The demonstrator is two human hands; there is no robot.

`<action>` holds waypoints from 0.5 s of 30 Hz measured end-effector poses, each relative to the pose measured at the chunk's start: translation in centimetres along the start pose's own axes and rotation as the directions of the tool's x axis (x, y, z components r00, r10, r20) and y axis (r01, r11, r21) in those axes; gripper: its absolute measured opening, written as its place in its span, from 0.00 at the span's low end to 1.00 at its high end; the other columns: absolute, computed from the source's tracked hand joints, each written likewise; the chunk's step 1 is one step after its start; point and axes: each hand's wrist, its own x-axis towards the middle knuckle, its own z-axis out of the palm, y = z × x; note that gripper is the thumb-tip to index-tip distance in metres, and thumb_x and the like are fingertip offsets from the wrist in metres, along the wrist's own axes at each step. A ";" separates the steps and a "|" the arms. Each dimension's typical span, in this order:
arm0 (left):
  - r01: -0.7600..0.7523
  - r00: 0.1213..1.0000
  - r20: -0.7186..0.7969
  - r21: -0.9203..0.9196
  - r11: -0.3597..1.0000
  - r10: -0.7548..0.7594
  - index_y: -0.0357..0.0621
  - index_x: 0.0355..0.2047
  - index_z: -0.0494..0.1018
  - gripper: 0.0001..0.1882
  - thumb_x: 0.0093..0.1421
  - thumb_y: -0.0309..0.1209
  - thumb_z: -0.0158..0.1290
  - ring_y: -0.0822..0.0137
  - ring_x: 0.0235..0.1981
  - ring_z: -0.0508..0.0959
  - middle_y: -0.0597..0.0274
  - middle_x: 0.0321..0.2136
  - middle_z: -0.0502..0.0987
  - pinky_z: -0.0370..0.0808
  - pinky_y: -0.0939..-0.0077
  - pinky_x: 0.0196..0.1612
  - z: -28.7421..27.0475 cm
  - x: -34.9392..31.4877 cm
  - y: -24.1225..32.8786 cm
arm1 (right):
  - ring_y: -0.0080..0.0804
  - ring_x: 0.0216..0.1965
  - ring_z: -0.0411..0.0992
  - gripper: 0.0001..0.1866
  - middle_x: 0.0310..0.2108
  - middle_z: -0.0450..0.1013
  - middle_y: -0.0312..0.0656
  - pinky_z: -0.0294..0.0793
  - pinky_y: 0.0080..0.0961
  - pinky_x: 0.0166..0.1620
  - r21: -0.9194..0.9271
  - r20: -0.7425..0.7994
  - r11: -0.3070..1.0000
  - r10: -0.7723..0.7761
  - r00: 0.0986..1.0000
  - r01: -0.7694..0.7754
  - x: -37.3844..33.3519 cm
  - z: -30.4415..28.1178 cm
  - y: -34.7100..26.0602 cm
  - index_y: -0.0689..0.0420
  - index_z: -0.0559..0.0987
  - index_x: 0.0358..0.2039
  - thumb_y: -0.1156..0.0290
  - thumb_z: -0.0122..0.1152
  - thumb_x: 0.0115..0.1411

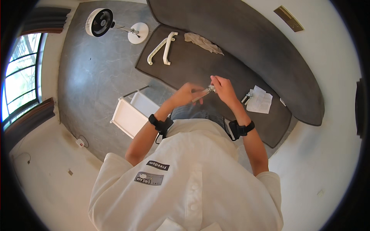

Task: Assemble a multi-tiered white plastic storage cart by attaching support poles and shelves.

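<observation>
In front of my waist, above the seat of the dark sofa (185, 65), my two hands come close together. A small shiny, silvery and partly see-through thing (210, 89) is between them, too small to make out its kind. My right hand (224, 91) pinches it between thumb and fingers. Just to its left, my left hand (185, 95) reaches toward the same thing, its fingertips smeared by motion, so its grip is unclear. Each wrist wears a black strap with a small box.
Two white curved frame pieces (168, 48) and a crumpled beige cloth (203, 43) lie on the sofa. White paper sheets (259, 100) and small dark-and-silver parts (246, 98) sit right. A white shelf frame (130, 117) stands on the floor at left, a fan (99, 22) beyond.
</observation>
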 end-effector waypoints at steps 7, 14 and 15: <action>0.097 0.995 0.029 -0.159 0.982 -0.094 0.36 0.37 0.76 0.15 0.59 0.37 0.51 0.77 0.15 0.68 0.64 0.19 0.75 0.65 0.83 0.19 0.3 1.9 -0.4 | 0.32 0.16 0.66 0.18 0.14 0.66 0.46 0.64 0.27 0.24 0.049 -0.077 0.994 -0.094 0.993 0.098 0.1 -1.2 1.2 0.63 0.73 0.23 0.62 0.47 0.63; -0.139 0.925 -0.293 0.336 0.932 0.243 0.39 0.40 0.75 0.15 0.53 0.33 0.58 0.72 0.20 0.73 0.61 0.20 0.76 0.69 0.80 0.23 4.1 2.1 -0.4 | 0.39 0.19 0.71 0.21 0.13 0.68 0.48 0.66 0.32 0.25 -0.132 0.041 0.991 0.036 0.998 -0.031 1.1 -3.3 0.7 0.64 0.76 0.23 0.59 0.46 0.63; -0.186 0.843 -0.326 0.569 0.801 0.427 0.40 0.40 0.75 0.16 0.51 0.32 0.59 0.70 0.21 0.74 0.60 0.21 0.76 0.70 0.79 0.25 4.5 1.9 -0.4 | 0.40 0.20 0.72 0.22 0.14 0.69 0.49 0.67 0.33 0.26 -0.221 0.040 0.975 0.024 0.999 -0.014 1.0 -3.5 0.3 0.64 0.76 0.23 0.58 0.46 0.62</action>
